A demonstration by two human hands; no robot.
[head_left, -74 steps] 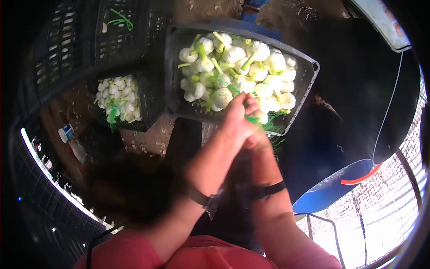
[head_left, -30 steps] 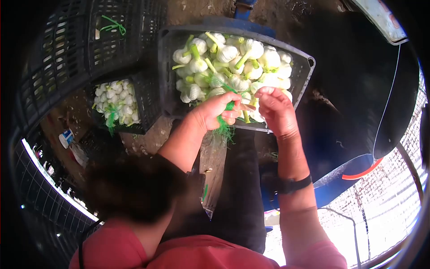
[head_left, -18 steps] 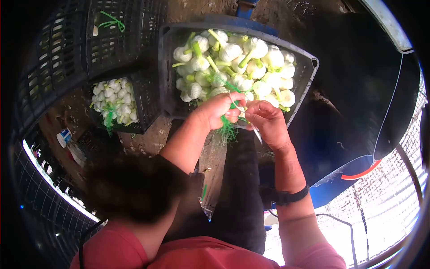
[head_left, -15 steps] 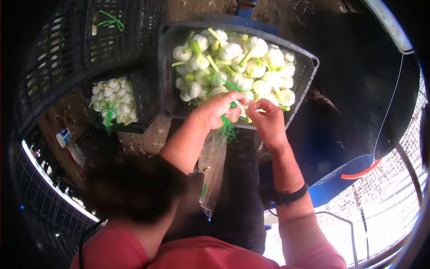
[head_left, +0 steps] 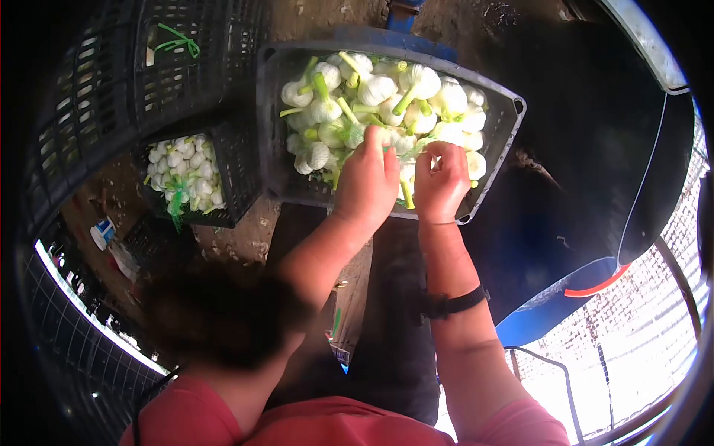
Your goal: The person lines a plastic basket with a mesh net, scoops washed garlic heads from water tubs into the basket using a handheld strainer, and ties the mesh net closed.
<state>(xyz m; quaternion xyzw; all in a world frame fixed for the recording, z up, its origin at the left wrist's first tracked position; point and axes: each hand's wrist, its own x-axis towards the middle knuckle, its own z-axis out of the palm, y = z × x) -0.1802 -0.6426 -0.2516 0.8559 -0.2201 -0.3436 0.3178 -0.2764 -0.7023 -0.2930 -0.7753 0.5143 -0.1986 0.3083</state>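
Note:
Both of my hands are over the near side of a dark plastic crate (head_left: 500, 152) filled with white garlic bulbs (head_left: 378, 90) with cut green stems. My left hand (head_left: 366, 178) has its fingers closed, with green mesh netting (head_left: 354, 134) at its fingertips. My right hand (head_left: 443, 181), just to the right, is curled in a pinch. Pale green mesh runs between the two hands across the bulbs, and the right fingers appear closed on its other side. What lies inside the fingers is mostly hidden.
A smaller black crate (head_left: 229, 175) at left holds garlic bulbs under green netting (head_left: 177, 195). Stacked black crates (head_left: 89, 104) rise at upper left, one with a green tie (head_left: 178, 41). A large dark surface (head_left: 580, 163) with a blue side (head_left: 532, 316) stands at right.
My left hand has turned upright and moved up; the net tail below it no longer shows. My right hand has come slightly lower, and mesh now spans between the hands.

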